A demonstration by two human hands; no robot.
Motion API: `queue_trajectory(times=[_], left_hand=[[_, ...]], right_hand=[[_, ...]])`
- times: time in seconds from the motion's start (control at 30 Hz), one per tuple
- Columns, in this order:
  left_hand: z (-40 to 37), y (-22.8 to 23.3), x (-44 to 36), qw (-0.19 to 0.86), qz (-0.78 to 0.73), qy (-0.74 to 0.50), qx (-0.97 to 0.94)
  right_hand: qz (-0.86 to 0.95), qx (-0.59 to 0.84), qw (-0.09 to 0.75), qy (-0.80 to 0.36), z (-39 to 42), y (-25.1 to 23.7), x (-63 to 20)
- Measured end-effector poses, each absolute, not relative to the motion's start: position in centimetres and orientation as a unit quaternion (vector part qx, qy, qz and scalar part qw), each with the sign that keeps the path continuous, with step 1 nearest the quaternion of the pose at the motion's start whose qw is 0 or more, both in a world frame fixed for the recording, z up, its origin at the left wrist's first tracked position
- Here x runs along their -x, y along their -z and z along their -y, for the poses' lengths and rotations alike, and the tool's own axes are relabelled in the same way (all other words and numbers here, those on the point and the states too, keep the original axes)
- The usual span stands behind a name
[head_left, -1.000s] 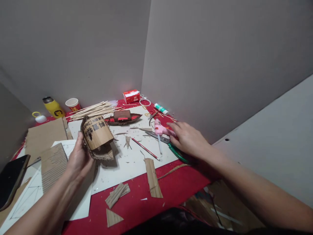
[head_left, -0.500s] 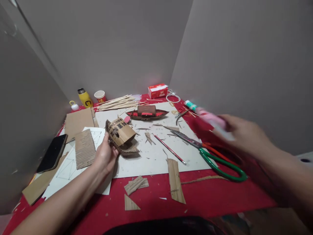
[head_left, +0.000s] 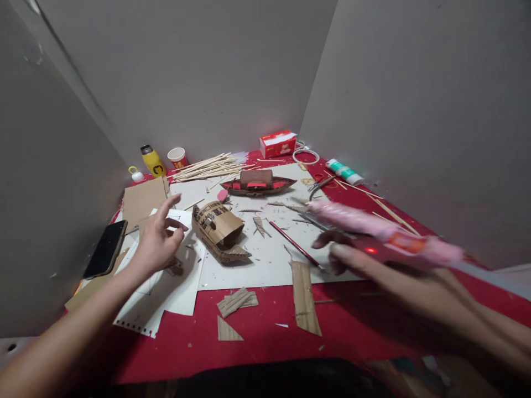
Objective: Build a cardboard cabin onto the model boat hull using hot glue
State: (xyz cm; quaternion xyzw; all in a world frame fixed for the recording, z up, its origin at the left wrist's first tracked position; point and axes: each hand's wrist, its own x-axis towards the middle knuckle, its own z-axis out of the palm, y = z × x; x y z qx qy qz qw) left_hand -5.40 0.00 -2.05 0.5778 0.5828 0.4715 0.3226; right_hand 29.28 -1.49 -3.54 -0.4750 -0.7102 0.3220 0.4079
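My right hand [head_left: 385, 276] grips a pink glue gun [head_left: 373, 232], blurred with motion, its nozzle pointing left over the white sheet [head_left: 265, 260]; a red light glows on it. My left hand [head_left: 157, 240] hovers with fingers spread, holding nothing, over white paper [head_left: 166, 293] just left of a curved cardboard model [head_left: 219, 229] with printed characters, which lies on the white sheet. A second cardboard boat [head_left: 257, 182] with red trim sits farther back.
Red tablecloth [head_left: 265, 342] with cardboard strips [head_left: 305, 298] and scraps. A red pencil [head_left: 294, 246], a bundle of wooden sticks [head_left: 207, 166], a yellow bottle [head_left: 151, 160], a paper cup [head_left: 178, 157], a red box [head_left: 277, 143], a glue stick [head_left: 344, 171], a phone [head_left: 105, 249]. Grey walls on three sides.
My left hand let go of the cardboard model, which now rests on the sheet, and opened. My right hand swung the glue gun in from the right toward the middle.
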Motion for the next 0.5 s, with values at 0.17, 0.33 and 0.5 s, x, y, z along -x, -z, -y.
queue_trajectory(times=[0.17, 0.33, 0.5], left_hand=[[-2.9, 0.3, 7.1, 0.419, -0.541, -0.326, -0.652], [-3.0, 0.6, 7.3, 0.405, -0.539, -0.289, -0.68], [-2.3, 1.8, 7.4, 0.395, -0.546, -0.308, -0.671]], right_hand=[[0.762, 0.4, 0.377, -0.343, 1.5, 2.8, -26.6], [0.687, 0.451, 0.409, -0.396, 2.2, 3.5, -27.0], [0.66, 0.481, 0.418, -0.397, 2.0, 3.3, -27.7]])
